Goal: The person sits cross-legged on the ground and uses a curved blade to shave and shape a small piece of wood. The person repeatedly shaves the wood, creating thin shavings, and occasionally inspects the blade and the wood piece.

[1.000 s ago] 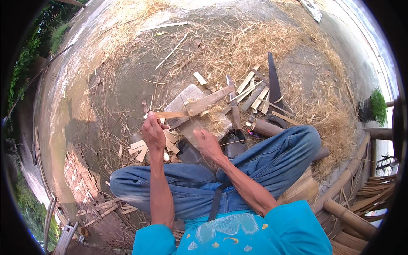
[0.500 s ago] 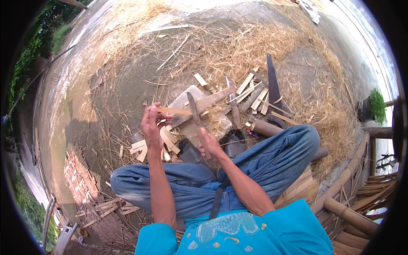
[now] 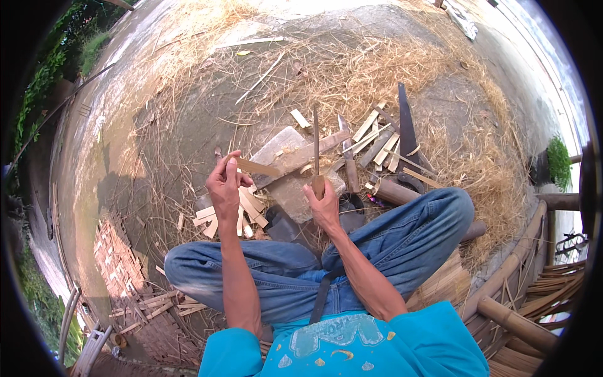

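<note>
My left hand (image 3: 224, 183) pinches one end of a flat bamboo strip (image 3: 259, 168), which points right, above the work spot. My right hand (image 3: 324, 206) is closed around the wooden handle of a knife (image 3: 316, 139). Its narrow blade points away from me, apart from the strip. Beyond and between the hands lie a flat stone block (image 3: 276, 146) and a wooden board (image 3: 306, 155) resting across it. A heap of cut bamboo strips (image 3: 251, 206) lies just below my left hand.
Right of the board lie a second knife (image 3: 349, 164), more bamboo pieces (image 3: 379, 146), a handsaw (image 3: 407, 122) and a bamboo log (image 3: 396, 190). Straw-like shavings (image 3: 352, 69) cover the ground ahead. A woven mat (image 3: 119, 257) lies at left; a bamboo frame (image 3: 502, 264) stands at right.
My right hand has shifted right, and the knife has swung away from the strip to point straight ahead. My left hand has turned the strip, so its broad face shows.
</note>
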{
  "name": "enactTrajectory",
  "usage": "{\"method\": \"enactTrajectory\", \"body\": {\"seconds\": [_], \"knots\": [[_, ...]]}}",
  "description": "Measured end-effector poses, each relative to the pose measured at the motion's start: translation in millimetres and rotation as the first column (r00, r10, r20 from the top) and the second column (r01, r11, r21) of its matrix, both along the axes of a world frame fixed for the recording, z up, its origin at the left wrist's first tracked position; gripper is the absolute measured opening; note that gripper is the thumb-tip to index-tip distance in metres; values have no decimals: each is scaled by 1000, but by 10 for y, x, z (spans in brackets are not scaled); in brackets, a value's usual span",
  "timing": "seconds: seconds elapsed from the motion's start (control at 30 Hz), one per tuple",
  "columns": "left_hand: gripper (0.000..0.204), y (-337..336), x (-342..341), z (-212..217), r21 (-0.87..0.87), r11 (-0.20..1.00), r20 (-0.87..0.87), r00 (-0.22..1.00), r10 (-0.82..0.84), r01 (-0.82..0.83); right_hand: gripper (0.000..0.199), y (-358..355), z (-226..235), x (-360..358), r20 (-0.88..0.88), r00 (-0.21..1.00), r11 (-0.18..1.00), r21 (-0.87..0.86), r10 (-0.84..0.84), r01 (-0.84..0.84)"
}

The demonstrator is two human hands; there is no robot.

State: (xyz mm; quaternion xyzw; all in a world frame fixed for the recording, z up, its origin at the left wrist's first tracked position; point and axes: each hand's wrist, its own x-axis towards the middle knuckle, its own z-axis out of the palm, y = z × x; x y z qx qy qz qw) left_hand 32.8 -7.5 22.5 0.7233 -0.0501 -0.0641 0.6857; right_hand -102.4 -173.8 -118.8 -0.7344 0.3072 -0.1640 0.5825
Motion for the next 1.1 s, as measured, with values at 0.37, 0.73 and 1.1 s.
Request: {"method": "enactTrajectory", "body": {"seconds": [0.37, 0.73, 1.1], "knots": [[39, -95, -39, -181, -49, 981, 103, 976, 191, -186, 41, 299, 296, -57, -117, 967, 970, 119, 225, -211], [35, -146, -18, -383, 191, 923, 331, 907, 260, -335, 41, 365, 185, -77, -87, 952, 954, 96, 294, -286], [38, 120, 107, -253, -178, 934, 152, 929, 336, -309, 51, 280, 181, -162, -186, 917, 828, 519, 353, -213]]}}
